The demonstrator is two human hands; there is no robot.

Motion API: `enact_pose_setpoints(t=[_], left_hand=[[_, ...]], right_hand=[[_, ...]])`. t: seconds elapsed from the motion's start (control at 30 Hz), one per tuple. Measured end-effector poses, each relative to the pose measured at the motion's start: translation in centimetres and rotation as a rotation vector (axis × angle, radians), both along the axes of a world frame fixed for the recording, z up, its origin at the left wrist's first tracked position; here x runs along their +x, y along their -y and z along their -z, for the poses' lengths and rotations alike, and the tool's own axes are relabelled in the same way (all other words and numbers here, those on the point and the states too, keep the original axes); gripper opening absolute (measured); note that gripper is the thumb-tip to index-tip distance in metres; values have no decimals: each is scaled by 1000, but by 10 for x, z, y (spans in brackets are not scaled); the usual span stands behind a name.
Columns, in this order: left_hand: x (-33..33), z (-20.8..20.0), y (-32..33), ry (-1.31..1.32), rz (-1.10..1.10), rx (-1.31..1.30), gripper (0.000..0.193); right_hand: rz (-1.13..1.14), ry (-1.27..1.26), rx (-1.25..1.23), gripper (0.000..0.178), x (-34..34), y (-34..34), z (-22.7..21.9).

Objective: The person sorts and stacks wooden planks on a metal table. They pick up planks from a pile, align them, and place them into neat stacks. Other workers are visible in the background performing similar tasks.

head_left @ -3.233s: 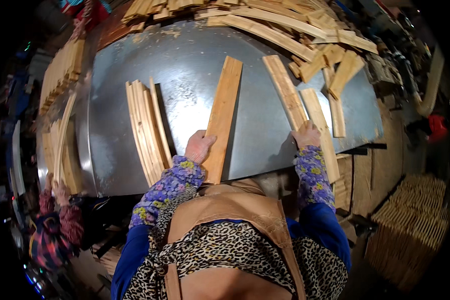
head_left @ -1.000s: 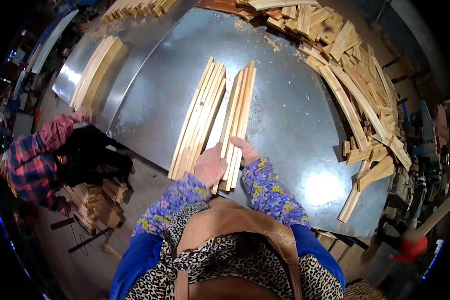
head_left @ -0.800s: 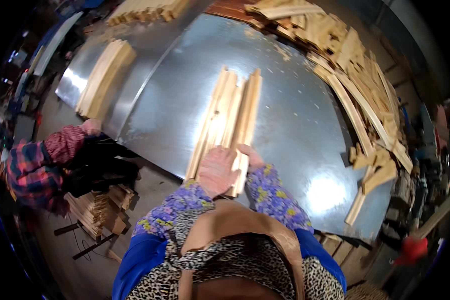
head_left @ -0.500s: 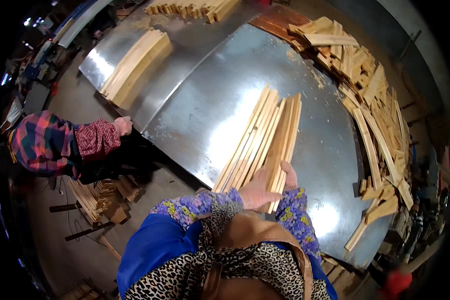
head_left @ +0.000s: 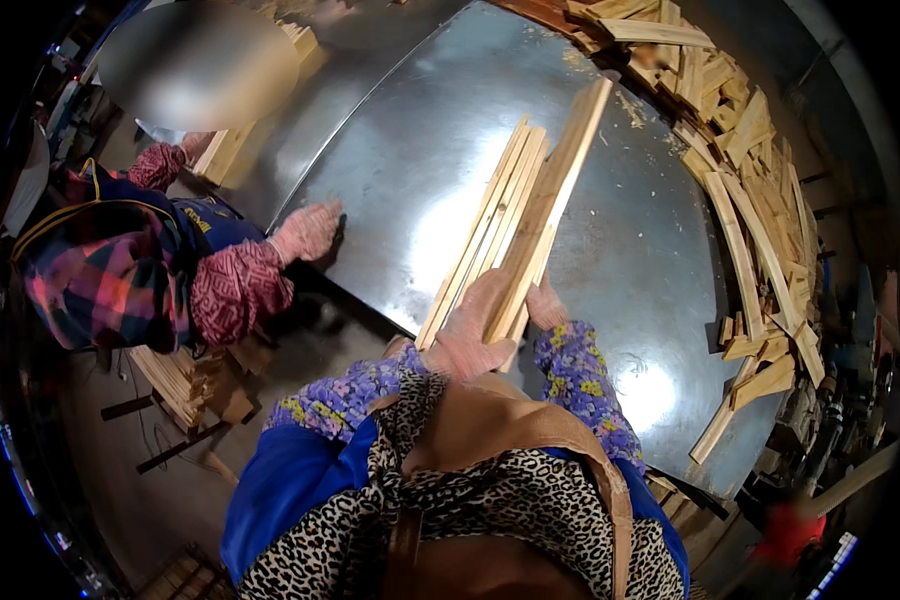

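Observation:
Both my hands wear pale pink gloves and work at the near edge of a metal table (head_left: 390,200). My left hand (head_left: 473,325) is closed around the lower end of a long pale wooden board (head_left: 560,180), with another piece beneath it. From the right side, my right hand (head_left: 545,303) grips the same board, its fingers partly hidden under the wood. The board slants away from me, its far end reaching beyond the rest. Just left of it several thin wooden strips (head_left: 494,220) lie side by side on the metal, their near ends beside my left hand.
At the left a co-worker in a plaid top holds a gloved hand (head_left: 308,231) over the table edge. Another stack of boards (head_left: 228,150) lies near that person's other hand. A heap of wood offcuts (head_left: 760,220) lines the right side. More strips (head_left: 170,385) are stacked low at left.
The board in my hands has separated from the bundle and extends farther away. The co-worker has leaned in, one hand now over my table's edge and the other at the far stack.

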State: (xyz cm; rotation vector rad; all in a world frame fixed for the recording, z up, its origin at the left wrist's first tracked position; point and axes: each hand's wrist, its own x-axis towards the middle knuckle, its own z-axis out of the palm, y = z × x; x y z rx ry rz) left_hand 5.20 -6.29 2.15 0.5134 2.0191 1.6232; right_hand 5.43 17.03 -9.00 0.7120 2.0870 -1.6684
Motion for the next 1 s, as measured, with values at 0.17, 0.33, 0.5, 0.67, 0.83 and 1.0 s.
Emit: enact_pose_setpoints(t=[0.17, 0.33, 0.5, 0.67, 0.83, 1.0], left_hand=[[-10, -2, -3, -150, -23, -127, 106], [-8, -21, -44, -371, 149, -155, 110], [-47, -11, -35, -803, 404, -176, 88], [-124, -51, -59, -1095, 247, -47, 60], [-160, -72, -81, -1685, 496, 34, 49], [-141, -89, -84, -1501, 800, -436, 59]], right_hand=[[213, -228, -249, 102, 26, -38, -36], [227, -298, -772, 102, -13, -36, -88], [165, -270, -1000, 88, -22, -55, -100], [-89, -33, -926, 100, 1, -76, -145], [-320, 240, -901, 107, 29, -94, -173], [-678, 245, 142, 84, 3, -107, -250]])
